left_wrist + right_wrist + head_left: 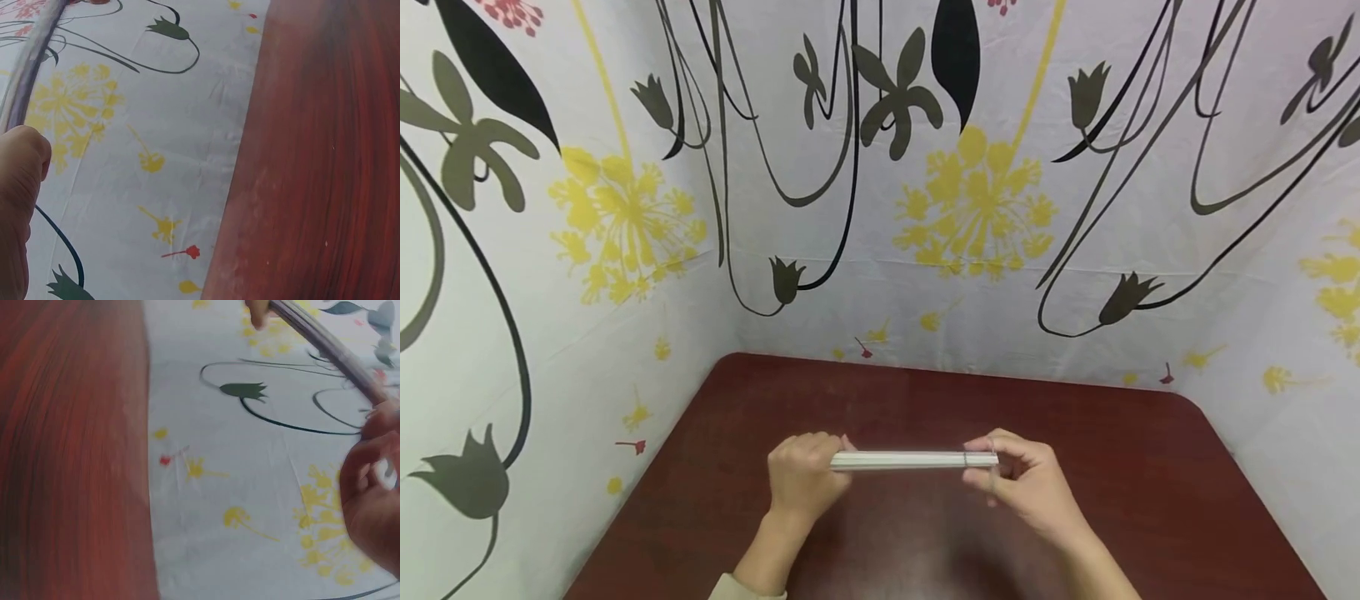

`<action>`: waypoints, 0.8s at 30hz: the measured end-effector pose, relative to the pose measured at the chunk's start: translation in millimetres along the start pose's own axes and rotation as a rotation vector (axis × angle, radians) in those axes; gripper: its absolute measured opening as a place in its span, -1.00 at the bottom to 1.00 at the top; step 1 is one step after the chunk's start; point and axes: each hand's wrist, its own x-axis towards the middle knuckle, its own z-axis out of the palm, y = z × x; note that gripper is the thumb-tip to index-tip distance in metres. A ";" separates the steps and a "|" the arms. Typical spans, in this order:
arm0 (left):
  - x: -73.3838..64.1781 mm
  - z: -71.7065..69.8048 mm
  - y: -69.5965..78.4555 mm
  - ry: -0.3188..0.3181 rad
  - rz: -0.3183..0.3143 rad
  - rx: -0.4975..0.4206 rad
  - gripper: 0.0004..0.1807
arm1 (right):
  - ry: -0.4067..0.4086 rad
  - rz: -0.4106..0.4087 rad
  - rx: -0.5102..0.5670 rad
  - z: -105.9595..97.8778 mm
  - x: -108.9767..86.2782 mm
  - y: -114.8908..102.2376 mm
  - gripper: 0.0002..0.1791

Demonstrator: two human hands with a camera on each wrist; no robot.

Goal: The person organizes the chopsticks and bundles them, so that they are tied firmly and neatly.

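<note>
A slim, straight bundle of thin whitish sticks [902,461] with lengthwise lines is held level above the table. My left hand [805,471] grips its left end in a fist, thumb towards the far side. Near the right end a thin dark line like a rubber band [966,460] crosses the bundle. There my right hand [1026,479] has its thumb below and fingers above the end, with a fine loop at the fingers. In the left wrist view the bundle [28,69] rises from the left fist [22,162]. In the right wrist view it runs down to the right fingers [375,428].
The dark red wooden table [850,392] has rounded far corners. A white cloth [865,225] with yellow, black and grey-green plant prints stands behind it and along both sides. A pale sleeve [745,588] covers the left forearm.
</note>
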 end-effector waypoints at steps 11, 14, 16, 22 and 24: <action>1.0 3.3 1.9 -0.021 0.022 -0.001 -0.62 | -0.104 0.019 0.102 0.2 2.1 1.8 -0.65; 1.6 4.2 4.5 -0.031 0.014 -0.008 -0.64 | -0.110 0.080 -0.027 5.7 5.0 2.0 -0.74; 1.1 4.0 5.5 -0.044 -0.020 -0.027 -0.64 | -0.102 0.069 0.011 10.1 3.7 4.7 -0.74; -0.3 2.1 6.0 -0.118 -0.132 -0.069 -0.64 | 0.188 -0.039 0.223 40.1 -9.5 13.6 -0.67; -0.3 1.9 5.6 -0.146 -0.156 -0.066 -0.64 | 0.305 -0.056 0.231 52.3 -13.2 15.3 -0.67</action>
